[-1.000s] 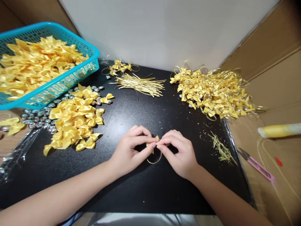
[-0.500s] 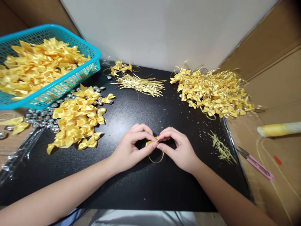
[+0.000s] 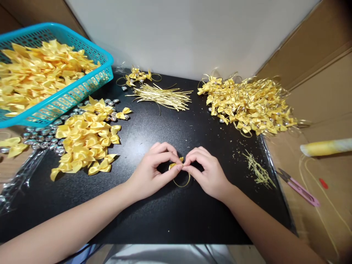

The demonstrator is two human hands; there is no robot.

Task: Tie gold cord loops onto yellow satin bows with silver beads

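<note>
At the middle of the black table, my left hand point(image 3: 156, 167) pinches a small yellow ribbon bow point(image 3: 172, 166) between thumb and forefinger. A thin gold cord point(image 3: 182, 186) hangs in a loop below the fingertips. My right hand point(image 3: 207, 170) is closed in a pinch on the cord close to the bow, its fingertips almost touching those of the left. The fingers partly cover the bow and the spot where the cord meets it.
Left lie loose yellow bows point(image 3: 85, 143), silver beads point(image 3: 45, 137) and a blue basket point(image 3: 106, 69) of bows. Cut gold cords point(image 3: 165, 97) lie at the back. A pile of corded bows point(image 3: 247, 104), cord scraps point(image 3: 257, 168) and pink-handled snips point(image 3: 302, 190) are right.
The view has shifted slightly, so the table's contents appear a little higher and further left. Both hands keep their pinch at the bow, with only small fingertip movement.
</note>
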